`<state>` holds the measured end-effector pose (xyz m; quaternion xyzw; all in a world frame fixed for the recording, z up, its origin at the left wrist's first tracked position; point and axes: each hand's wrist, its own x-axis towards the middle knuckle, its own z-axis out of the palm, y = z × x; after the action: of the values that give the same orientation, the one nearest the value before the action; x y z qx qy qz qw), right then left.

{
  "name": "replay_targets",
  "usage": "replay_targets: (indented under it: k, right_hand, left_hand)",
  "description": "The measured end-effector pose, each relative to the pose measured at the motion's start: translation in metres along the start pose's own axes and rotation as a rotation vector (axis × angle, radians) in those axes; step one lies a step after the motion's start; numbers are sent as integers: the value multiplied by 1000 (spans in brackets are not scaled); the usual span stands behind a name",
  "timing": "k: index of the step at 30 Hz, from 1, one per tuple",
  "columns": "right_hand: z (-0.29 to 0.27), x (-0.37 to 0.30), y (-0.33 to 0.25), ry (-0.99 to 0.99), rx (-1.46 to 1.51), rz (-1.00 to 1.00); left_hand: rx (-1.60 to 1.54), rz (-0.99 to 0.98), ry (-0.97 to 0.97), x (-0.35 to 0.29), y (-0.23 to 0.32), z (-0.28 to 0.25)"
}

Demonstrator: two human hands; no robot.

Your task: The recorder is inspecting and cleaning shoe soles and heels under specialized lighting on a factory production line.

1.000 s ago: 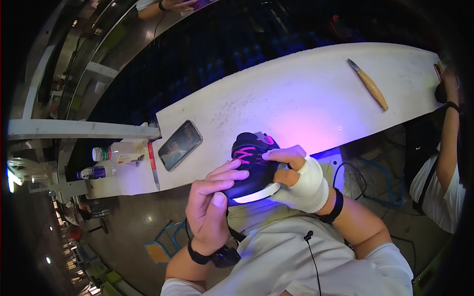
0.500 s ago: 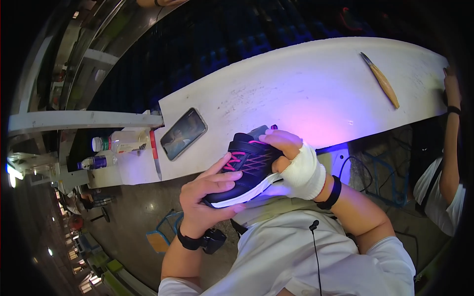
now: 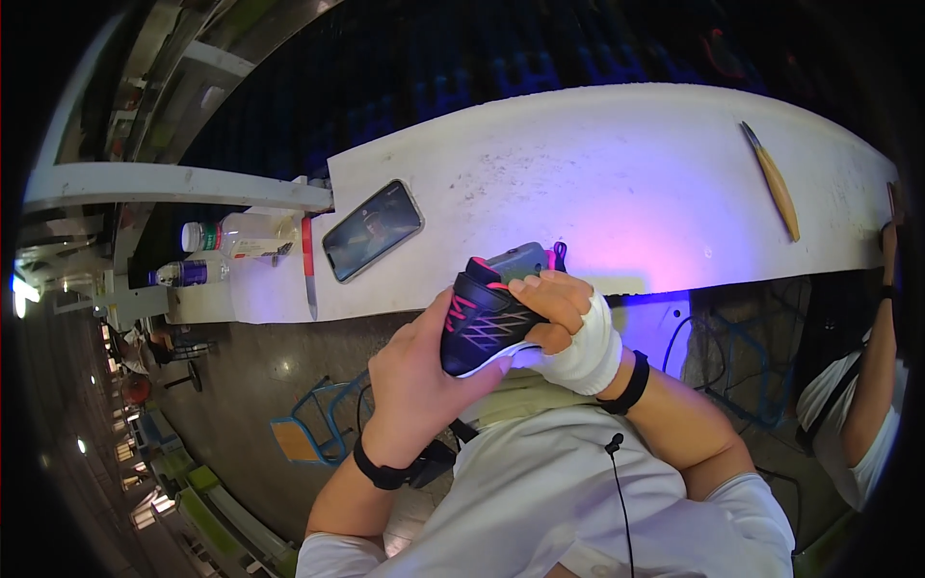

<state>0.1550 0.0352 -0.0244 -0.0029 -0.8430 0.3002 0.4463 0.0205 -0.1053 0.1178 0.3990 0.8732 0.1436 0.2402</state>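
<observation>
Left hand (image 3: 414, 366): curled around the black shoe (image 3: 482, 323) at 8 o'clock
Gloved right hand (image 3: 573, 332): fingers bent, gripping it at 3 o'clock
Shoe: between both hands, at the 6 o'clock edge of the tabletop (image 3: 597, 135)
Phone (image 3: 374, 231): 10 o'clock from shoe

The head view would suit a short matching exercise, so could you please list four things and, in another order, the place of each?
1. shoe
2. phone
3. wooden-handled tool
4. glove

A. on the right part of the white table
B. worn on the right hand
C. held by the left hand and right hand
D. on the table's left part

Pairs: 1-C, 2-D, 3-A, 4-B
</observation>
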Motion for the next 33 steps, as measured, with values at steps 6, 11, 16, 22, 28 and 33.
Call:
replay_targets:
  k: [6, 11, 16, 22, 28, 33]
  right_hand:
    - [-33, 5, -13, 41, 129, 255]
    - [-110, 44, -29, 58, 284, 143]
    - [-140, 54, -41, -84, 248, 356]
    - [-129, 59, -47, -104, 216, 354]
    - [-139, 54, -36, -59, 254, 385]
    - [-149, 44, -24, -75, 437, 404]
  left_hand:
    - [-260, 335, -142, 0, 5, -47]
    - [-421, 809, 77, 14, 32, 21]
    - [-639, 701, 263, 8, 23, 98]
    - [-771, 708, 272, 20, 31, 97]
    - [-834, 735, 383, 15, 62, 99]
    - [-835, 700, 394, 18, 73, 100]
